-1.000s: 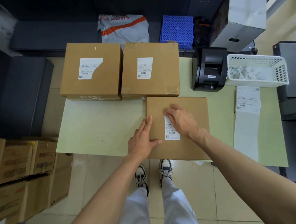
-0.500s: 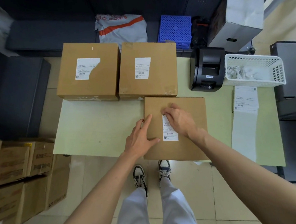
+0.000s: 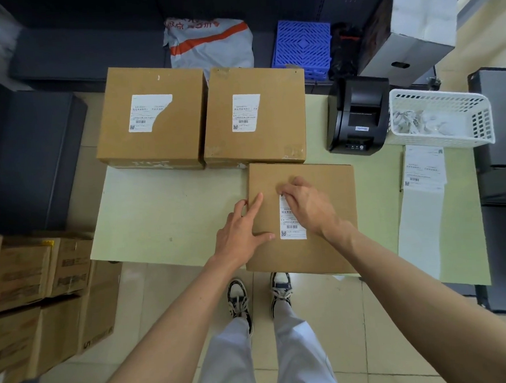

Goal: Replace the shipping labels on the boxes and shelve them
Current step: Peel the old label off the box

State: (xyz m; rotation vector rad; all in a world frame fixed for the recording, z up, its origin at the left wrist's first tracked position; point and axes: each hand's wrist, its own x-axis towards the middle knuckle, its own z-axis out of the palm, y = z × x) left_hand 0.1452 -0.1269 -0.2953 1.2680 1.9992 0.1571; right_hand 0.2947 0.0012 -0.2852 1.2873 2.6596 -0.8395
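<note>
Right hand (image 3: pixel 307 207) fingertips crept to label (image 3: pixel 290 221) top corner, picking; left hand (image 3: pixel 242 230) flat, steadying near box (image 3: pixel 323 252).

White shipping labels (image 3: pixel 242 112) showing barcodes and QR codes on the cardboard boxes (image 3: pixel 253 114), their small print blurring beyond reading, red characters on the grey mailer bag (image 3: pixel 207 43) not resolving, label printer (image 3: pixel 357 117) badge unreadable

Hands (image 3: pixel 306 208) on label (image 3: pixel 292 223) — near box (image 3: pixel 323 255)
</note>
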